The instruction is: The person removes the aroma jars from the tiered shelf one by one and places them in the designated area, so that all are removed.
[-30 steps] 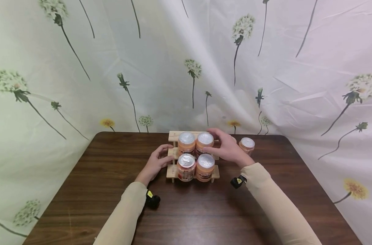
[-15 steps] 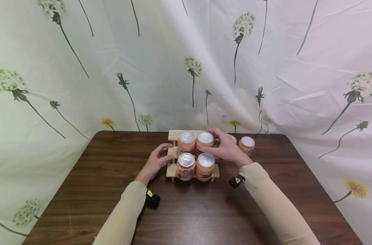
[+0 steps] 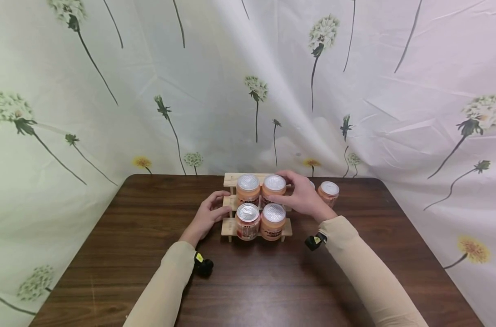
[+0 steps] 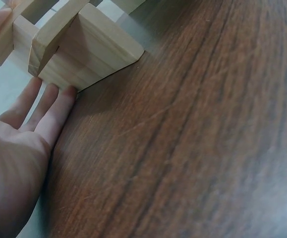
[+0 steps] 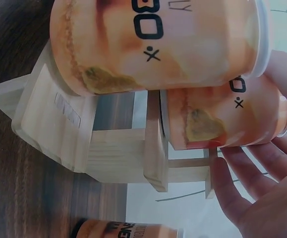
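Left hand (image 3: 208, 215) at the left side of the rack (image 3: 229, 180), thumb and forefinger about the end of the middle step, other fingertips against the wooden side in the left wrist view. Right hand (image 3: 303, 195) grips a can (image 3: 274, 183) at the right of the middle step, thumb in front, fingers behind; whether its base bears on the step, cannot tell. Rack, pale wood, three steps, stands close to the far edge of the desk (image 3: 248, 281), about midway between the far corners. Left can (image 3: 248, 183) upright just beside the gripped one. Lowest step bears two more, upright: front left can (image 3: 248, 223) and front right can (image 3: 273, 223), touching or nearly so. Bodies orange, lids silver. Right of the rack, toward the desk's far right corner, outer can (image 3: 328, 194) upright; hidden can (image 3: 312, 184) just left of it, mostly behind the right hand, only part of its lid showing. Sleeves (image 3: 366, 268) cream. White cloth (image 3: 215, 91), dandelion print, hangs behind the far edge.
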`<state>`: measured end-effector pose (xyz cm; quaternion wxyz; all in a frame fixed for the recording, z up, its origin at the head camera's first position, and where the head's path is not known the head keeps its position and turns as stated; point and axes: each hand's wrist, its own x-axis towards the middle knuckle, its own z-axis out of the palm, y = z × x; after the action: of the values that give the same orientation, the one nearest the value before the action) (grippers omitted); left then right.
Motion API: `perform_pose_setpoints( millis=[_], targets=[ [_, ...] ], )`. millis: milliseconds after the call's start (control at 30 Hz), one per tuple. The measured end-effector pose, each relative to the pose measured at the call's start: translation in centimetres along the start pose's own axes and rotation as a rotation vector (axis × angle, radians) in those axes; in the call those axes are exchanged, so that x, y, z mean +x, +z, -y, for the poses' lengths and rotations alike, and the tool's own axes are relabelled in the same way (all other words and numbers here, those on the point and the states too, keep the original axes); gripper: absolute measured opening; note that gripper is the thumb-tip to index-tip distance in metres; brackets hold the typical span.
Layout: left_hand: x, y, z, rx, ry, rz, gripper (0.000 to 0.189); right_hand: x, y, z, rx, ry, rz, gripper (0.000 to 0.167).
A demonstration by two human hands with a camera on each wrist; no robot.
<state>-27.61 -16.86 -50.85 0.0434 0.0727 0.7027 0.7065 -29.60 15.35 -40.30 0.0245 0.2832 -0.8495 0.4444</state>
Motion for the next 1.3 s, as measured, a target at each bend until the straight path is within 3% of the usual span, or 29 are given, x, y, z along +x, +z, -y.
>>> perform_pose_setpoints(
  millis=[633, 1300],
  targets=[
    [0.3, -0.1, 0.3, 0.001, 0.005, 0.003, 0.047, -1.1, -2.9, 0.3, 0.028, -0.037, -0.156, 0.060],
    [0.1, -0.1, 0.2, -0.010, 0.006, 0.009, 0.048, -4.3, -6.1, 0.0, 0.008, 0.011, -0.295, 0.058]
  ],
)
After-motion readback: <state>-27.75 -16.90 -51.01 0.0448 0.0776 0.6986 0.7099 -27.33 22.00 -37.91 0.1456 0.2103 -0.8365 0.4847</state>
